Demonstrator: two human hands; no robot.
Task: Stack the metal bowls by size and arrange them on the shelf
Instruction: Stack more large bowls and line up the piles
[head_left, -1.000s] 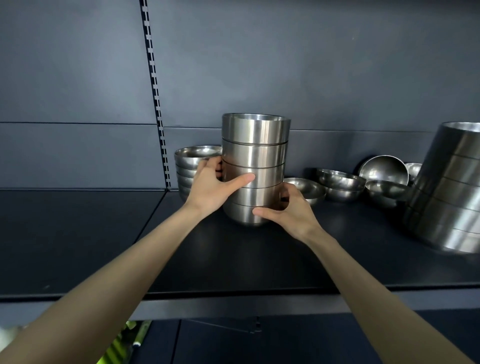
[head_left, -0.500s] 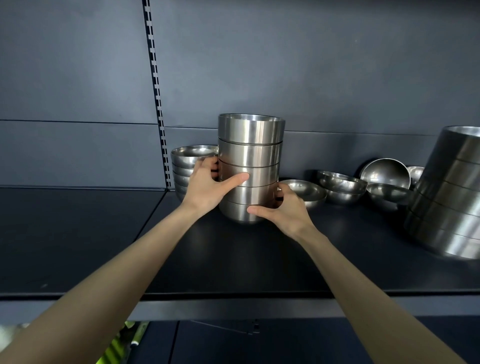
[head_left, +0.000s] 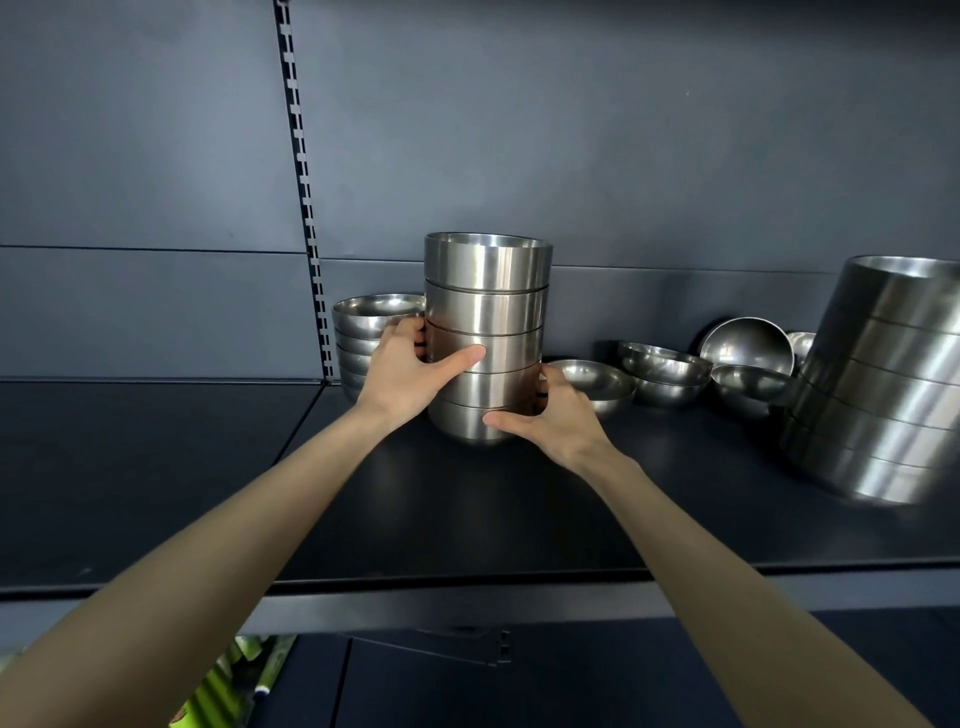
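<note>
Open shelf (head_left: 467, 519) in front; short bowl stack (head_left: 363, 325) hems the tall stack (head_left: 488, 296) left, loose bowls (head_left: 662, 371) right.

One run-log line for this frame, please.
left hand: grips bowl stack mid-height | right hand: grips its base | stack: upright on shelf | loose bowls: to its right

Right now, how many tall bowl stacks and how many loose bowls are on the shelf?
Tall stacks: 3 (held stack, left stack, large right stack)
Loose bowls: 6 showing between the held and right stacks; more may be nested underneath
Total: 9
</note>
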